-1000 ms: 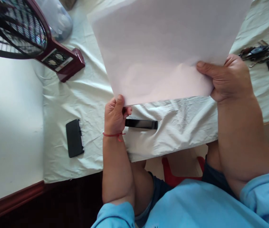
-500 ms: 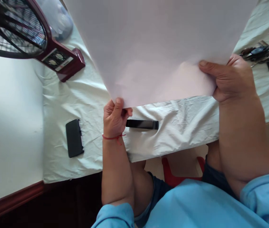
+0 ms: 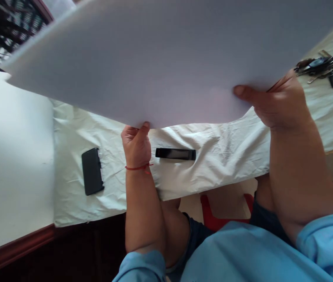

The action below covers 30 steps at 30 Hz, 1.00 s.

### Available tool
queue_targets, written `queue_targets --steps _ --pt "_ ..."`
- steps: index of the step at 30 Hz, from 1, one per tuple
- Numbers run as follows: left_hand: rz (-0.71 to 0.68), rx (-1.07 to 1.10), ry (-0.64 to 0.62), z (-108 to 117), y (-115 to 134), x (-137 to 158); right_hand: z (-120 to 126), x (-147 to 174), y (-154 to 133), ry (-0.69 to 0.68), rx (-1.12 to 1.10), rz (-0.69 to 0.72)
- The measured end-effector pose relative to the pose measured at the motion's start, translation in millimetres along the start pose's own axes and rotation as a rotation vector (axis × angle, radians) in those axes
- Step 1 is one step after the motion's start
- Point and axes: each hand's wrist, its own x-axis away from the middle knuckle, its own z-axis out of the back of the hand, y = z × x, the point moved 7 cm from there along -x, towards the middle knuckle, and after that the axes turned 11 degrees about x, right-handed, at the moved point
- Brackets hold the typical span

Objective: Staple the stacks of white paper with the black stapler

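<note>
A large white sheet of paper (image 3: 166,62) is held up above the cloth-covered table and fills the upper middle of the view. My left hand (image 3: 137,144), with a red string round the wrist, pinches its near edge, thumb on top. Further right, my right hand (image 3: 278,103) grips the sheet with the thumb on its face and the other fingers hidden behind it. A narrow black object (image 3: 176,154) with a glossy face lies on the cloth below the paper, just right of my left hand.
A flat black case-like object (image 3: 92,171) lies on the white tablecloth (image 3: 113,188) at left. A bunch of keys (image 3: 325,66) rests at the right. Behind the paper, a dark round mesh object (image 3: 22,23) shows at upper left. A red chair (image 3: 213,215) stands below the table edge.
The paper has swung so its left corner now reaches far left, covering the maroon handle of the mesh object. My left hand shifted slightly left; my right hand moved slightly left and down.
</note>
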Motion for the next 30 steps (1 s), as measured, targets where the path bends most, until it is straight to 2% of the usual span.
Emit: queue_targets --steps 2,6,10,13,17,24,30 --pt "0.040 -0.043 0.013 -0.1 -6.3 -0.3 -0.3 2.3 -1.5 -0.043 -0.001 0.026" --pt "0.064 0.004 0.017 -4.7 -11.2 -1.6 -3.8 4.6 2.4 -0.114 0.019 -0.046" --pt "0.051 0.093 0.050 -2.5 -12.7 -1.6 -5.0 3.9 -2.2 -0.088 -0.032 0.000" --pt "0.094 0.066 0.066 0.2 -18.8 -0.2 -6.3 3.2 2.7 -0.073 -0.034 -0.069" --pt "0.036 0.072 0.046 -3.5 -14.0 0.8 0.3 -2.2 7.3 0.031 -0.118 -0.096" --pt "0.175 -0.062 -0.045 -17.0 -2.1 11.2 11.0 -9.6 18.5 0.118 -0.166 -0.122" --pt "0.173 -0.081 -0.023 -20.7 6.9 15.3 10.6 -9.3 22.8 0.118 -0.181 -0.151"
